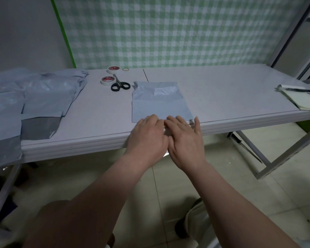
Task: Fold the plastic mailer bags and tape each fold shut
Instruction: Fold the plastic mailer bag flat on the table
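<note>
Bag: the bag (159, 102) lies flat at frame centre on the surface (231, 90). Its lower edge is close to the surface's front lip, under your fingertips.
Left hand: your left hand (147, 135) has its fingers bent down onto that lower edge. I cannot tell whether they pinch the plastic or only press it.
Right hand: your right hand (184, 138) lies just beside the left, with fingers straight and together on the same edge, thumb spread wide, gripping nothing.
Risk, slip: the plastic looks slick and sits close to the lip. An uneven push could skate the bag sideways and leave a crooked crease.
Risk, spring-back: one roll (108, 80), a second roll (113, 68) and the scissors (120, 85) sit above and left of the bag. Reaching for them frees a hand, and the fold may then pop open.
Risk, pile: the pile (43, 93) at left hangs over the front lip. A nudge could drag bags to the floor.
Contents, bag: it looks flat and empty. Its upper end is rumpled and glossy, and I cannot tell if the mouth is open.
Contents, pile: these bags also look flat, with nothing visible inside.
</note>
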Tool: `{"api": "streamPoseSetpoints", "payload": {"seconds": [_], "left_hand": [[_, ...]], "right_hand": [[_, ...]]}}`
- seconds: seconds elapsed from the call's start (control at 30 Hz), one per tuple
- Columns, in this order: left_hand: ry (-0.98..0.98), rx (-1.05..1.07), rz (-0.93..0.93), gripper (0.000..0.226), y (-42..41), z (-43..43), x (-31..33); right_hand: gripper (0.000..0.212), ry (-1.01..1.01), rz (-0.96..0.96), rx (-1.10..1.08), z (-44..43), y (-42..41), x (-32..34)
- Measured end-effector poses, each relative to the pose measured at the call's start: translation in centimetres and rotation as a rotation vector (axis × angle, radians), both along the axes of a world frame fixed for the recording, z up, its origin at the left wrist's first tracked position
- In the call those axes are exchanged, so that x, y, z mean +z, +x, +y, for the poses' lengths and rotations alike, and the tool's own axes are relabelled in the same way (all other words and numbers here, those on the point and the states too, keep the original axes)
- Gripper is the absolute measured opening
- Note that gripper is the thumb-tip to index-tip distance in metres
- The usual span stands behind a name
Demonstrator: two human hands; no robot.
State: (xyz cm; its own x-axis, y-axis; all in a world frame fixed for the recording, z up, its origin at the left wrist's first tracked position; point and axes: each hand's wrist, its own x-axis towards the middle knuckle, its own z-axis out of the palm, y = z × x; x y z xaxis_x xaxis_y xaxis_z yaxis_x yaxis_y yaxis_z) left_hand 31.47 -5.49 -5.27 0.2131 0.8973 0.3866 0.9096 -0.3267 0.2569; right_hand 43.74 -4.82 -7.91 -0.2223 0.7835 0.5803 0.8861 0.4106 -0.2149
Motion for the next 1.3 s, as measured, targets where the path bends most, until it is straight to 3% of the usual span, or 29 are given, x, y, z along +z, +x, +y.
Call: {"api": "streamPoseSetpoints", "payload": {"seconds": [0.17,0.4,0.6,0.73,0.87,0.97,1.07,1.17,1.3], "left_hand": [[0.055,0.122,0.113,0.033,-0.8,-0.3,0.2],[0.001,0.182,0.157,0.055,-3.8,-0.9,0.7],[0.061,0.17,0.138,0.032,-5.0,-0.6,1.5],[-0.038,0.177,0.276,0.028,-4.8,1.4,4.1],[-0.064,0.083,0.287,0.024,-3.8,4.9,5.1],[-0.269,-0.076,0.355,0.045,-3.9,6.8,4.3],[-0.48,-0.12,0.403,0.062,-4.9,7.8,3.4],[-0.551,-0.108,0.415,0.072,-5.8,8.2,3.1],[-0.617,-0.072,0.422,0.083,-6.5,8.2,3.4]], "right_hand": [[0.044,-0.001,-0.012,-0.026,0.1,0.5,-0.1],[0.032,0.052,0.021,-0.108,0.8,2.0,0.0],[0.029,0.039,-0.019,-0.285,1.8,2.6,1.7],[0.029,-0.079,-0.232,-0.322,3.7,1.7,4.7],[0.028,-0.165,-0.379,-0.078,6.2,0.0,5.8],[0.04,-0.284,-0.431,0.096,8.0,-0.5,5.3],[0.043,-0.436,-0.424,0.136,8.9,0.4,4.7],[0.061,-0.567,-0.404,0.088,9.2,1.3,4.8],[0.075,-0.588,-0.407,0.043,9.3,1.6,4.6]]}}
